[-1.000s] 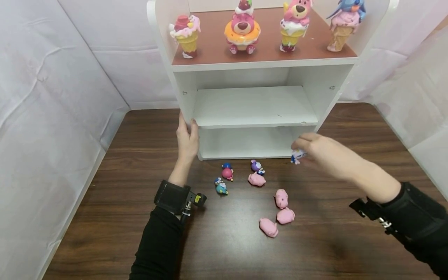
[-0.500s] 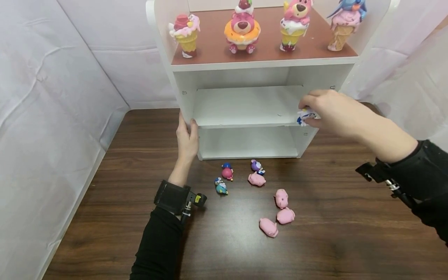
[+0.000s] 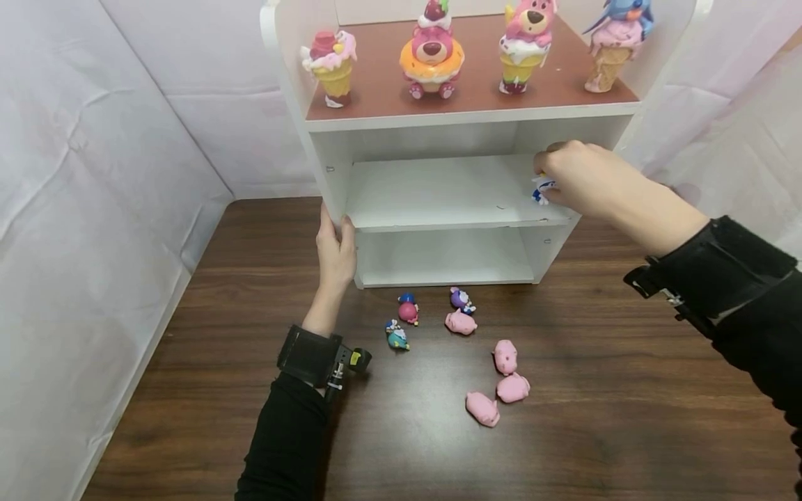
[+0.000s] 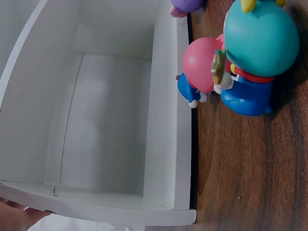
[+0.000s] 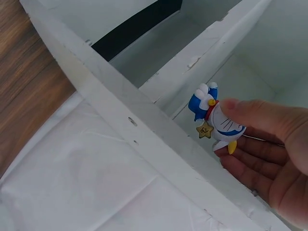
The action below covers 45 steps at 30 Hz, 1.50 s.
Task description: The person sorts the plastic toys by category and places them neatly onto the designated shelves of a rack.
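Observation:
My right hand (image 3: 589, 177) pinches a small blue-and-white cartoon cat figurine (image 5: 219, 118) with a gold star, over the right end of the white shelf unit's middle board (image 3: 438, 191). In the right wrist view, the thumb lies on the figurine's white face and the fingers are behind it. My left hand (image 3: 336, 254) holds the unit's left side panel (image 4: 96, 209), thumb at the front edge and fingers along the outside. On the table before the unit lie a teal figurine (image 3: 397, 337), a pink-and-blue figurine (image 3: 409, 311) and a purple figurine (image 3: 460, 299).
Several pink pig toys (image 3: 482, 408) lie on the dark wooden table (image 3: 595, 417). Ice-cream and bear figures (image 3: 432, 59) stand along the brown top shelf (image 3: 376, 83). White cloth walls (image 3: 113, 229) surround the table.
The right hand has lifted the cat figurine from near the unit's bottom front edge up and in over the middle board. The left hand stays on the side panel.

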Available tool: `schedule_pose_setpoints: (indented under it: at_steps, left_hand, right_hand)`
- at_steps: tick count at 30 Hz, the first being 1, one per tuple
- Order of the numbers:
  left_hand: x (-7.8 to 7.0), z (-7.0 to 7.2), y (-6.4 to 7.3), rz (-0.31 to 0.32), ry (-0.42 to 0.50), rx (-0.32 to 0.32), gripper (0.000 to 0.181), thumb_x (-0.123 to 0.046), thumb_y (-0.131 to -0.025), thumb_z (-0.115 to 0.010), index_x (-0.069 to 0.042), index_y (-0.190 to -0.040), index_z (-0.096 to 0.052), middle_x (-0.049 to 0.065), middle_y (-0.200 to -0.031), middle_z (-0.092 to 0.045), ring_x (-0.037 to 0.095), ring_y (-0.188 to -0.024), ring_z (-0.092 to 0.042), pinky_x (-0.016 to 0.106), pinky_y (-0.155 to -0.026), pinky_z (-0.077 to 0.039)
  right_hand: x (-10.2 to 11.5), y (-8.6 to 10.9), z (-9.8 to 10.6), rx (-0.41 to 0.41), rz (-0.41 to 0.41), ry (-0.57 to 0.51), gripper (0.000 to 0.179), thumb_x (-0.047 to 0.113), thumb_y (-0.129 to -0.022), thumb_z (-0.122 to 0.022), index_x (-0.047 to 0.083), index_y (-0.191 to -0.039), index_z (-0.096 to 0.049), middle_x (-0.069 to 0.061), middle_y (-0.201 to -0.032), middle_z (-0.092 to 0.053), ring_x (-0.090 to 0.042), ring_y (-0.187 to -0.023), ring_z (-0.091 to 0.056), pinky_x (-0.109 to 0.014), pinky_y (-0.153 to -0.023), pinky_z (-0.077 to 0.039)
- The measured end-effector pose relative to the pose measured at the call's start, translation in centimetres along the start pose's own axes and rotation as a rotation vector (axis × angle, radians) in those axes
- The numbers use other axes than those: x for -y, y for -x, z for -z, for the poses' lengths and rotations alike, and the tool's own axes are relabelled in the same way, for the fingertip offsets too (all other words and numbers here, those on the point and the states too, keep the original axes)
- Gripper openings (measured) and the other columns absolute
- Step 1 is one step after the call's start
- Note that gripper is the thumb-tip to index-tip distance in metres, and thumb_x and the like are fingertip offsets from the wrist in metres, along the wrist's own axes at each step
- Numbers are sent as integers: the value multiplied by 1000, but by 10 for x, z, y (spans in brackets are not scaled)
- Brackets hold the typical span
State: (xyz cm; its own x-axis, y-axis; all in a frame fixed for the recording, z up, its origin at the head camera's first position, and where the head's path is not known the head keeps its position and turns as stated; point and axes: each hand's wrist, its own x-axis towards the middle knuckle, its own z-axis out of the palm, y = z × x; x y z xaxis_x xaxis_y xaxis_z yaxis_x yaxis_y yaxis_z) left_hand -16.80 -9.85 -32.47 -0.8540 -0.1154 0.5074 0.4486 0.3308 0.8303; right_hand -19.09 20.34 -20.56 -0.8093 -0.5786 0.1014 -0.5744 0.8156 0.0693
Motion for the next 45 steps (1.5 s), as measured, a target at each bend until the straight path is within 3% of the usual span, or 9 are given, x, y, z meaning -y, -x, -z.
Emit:
schedule_pose_setpoints:
  at_steps: [5,12,16,31,35,45]
  left_hand:
    - [2,-1,1,-5,8,-6,47,2,-90,-30,9,-135,-20,26,-128,-38,34,-120,-38,40,-100,-32]
    - [37,-5,-4,-22,8,-10,48,-4,-92,-31,0,-139,-19,18,-131,-39,26,-121,-38,38,-100,-33]
    - [42,-5,-4,-34,8,-14,48,-8,-92,-31,-3,-139,-20,14,-130,-41,21,-120,-39,36,-99,-34]
    - [40,-4,-3,-35,4,-15,48,-8,-93,-30,-4,-139,-20,13,-131,-40,19,-121,-38,33,-100,-33]
    - [40,-4,-4,-30,-2,-13,48,-8,-93,-30,-5,-140,-20,13,-131,-40,19,-121,-38,32,-100,-33]
    - [39,-4,-5,-34,10,-13,48,-7,-93,-31,-5,-139,-20,13,-130,-41,20,-120,-39,33,-99,-33]
  right_hand:
    - [-2,-4,-2,40,-43,14,13,-3,-71,-64,-4,-82,-57,-15,-74,-54,-30,-64,-52,-46,-53,-43]
    - [-3,-5,-4,74,-57,39,13,-3,-69,-66,-1,-75,-55,-14,-71,-53,-31,-60,-50,-47,-51,-42]
    - [-3,-5,-4,84,-56,56,14,-2,-69,-67,-1,-73,-54,-14,-70,-52,-32,-59,-51,-49,-50,-42]
    - [0,-6,-1,91,-52,52,15,-2,-69,-67,-1,-73,-53,-13,-69,-50,-30,-59,-49,-46,-49,-43]
    - [0,-7,0,90,-42,38,14,-2,-71,-65,-4,-79,-55,-14,-70,-50,-29,-62,-50,-44,-52,-44]
    - [16,9,5,-75,-29,-26,31,4,-74,-67,-6,-101,-58,-21,-94,-56,-37,-85,-54,-51,-68,-45]
